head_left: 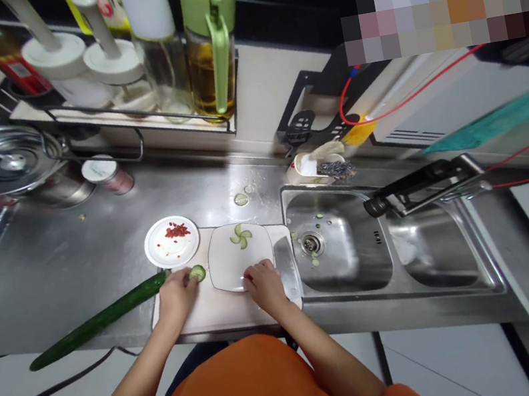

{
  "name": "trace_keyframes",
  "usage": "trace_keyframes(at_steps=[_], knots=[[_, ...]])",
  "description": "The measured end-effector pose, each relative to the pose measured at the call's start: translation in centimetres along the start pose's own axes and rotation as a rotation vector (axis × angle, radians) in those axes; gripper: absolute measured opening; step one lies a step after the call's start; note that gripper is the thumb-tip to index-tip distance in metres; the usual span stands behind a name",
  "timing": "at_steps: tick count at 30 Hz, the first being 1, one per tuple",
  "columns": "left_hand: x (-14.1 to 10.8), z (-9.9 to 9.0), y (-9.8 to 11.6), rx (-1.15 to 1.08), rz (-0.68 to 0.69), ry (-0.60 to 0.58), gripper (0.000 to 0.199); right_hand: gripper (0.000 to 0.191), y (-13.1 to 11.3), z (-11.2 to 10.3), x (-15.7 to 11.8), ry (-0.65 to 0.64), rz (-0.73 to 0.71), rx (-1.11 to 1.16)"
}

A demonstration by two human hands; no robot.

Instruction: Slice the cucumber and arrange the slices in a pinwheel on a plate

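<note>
Green cucumber piece (197, 274) is pinched by left hand (178, 297), over cutting board (202, 310). Right hand (265, 284) is held at near edge of square plate (228, 265); its grip cannot be told. Curved slices (241, 236) are arranged on square plate.

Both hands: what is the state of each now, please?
Left hand: fingers at cucumber slice, grip unclear.
Right hand: fingers curled at square plate, grip unclear.

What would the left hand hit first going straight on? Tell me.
Past the cucumber piece at its fingertips, the left hand would likely meet the square plate first, though its height is unclear.
</note>
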State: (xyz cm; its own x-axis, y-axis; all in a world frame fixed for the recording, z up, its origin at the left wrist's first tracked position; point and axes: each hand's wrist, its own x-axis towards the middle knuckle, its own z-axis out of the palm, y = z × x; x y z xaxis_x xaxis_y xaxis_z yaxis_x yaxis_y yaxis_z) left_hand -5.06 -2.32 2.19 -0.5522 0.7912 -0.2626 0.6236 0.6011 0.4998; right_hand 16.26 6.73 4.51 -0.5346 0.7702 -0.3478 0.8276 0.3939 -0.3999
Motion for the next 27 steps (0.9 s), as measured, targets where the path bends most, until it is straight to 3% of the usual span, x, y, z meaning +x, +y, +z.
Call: trace_keyframes(at_steps=[6, 12, 18, 23, 27], knots=[[0.0, -0.5, 0.3, -0.053, -0.041, 0.032, 0.013, 0.012, -0.5, 0.1, 0.1, -0.018, -0.019, 0.021], [0.2, -1.4, 0.6, -0.289, -0.114, -0.065, 0.021, 0.011, -1.1, 0.3, 0.8, 0.017, -0.086, 0.269], [0.6, -1.1, 3.7, -0.688, -0.073, -0.306, 0.032, 0.027, -1.6, -0.2, 2.2, 0.07, -0.057, 0.676], [1.2, 0.1, 6.6, -0.794, -0.087, -0.435, 0.041, 0.012, -0.9, -1.3, 2.9, 0.056, 0.016, 0.738], [1.4, 1.3, 7.9, -0.958, -0.288, -0.554, 0.044, 0.01, 0.3, -2.4, 2.8, 0.038, 0.021, 0.8]])
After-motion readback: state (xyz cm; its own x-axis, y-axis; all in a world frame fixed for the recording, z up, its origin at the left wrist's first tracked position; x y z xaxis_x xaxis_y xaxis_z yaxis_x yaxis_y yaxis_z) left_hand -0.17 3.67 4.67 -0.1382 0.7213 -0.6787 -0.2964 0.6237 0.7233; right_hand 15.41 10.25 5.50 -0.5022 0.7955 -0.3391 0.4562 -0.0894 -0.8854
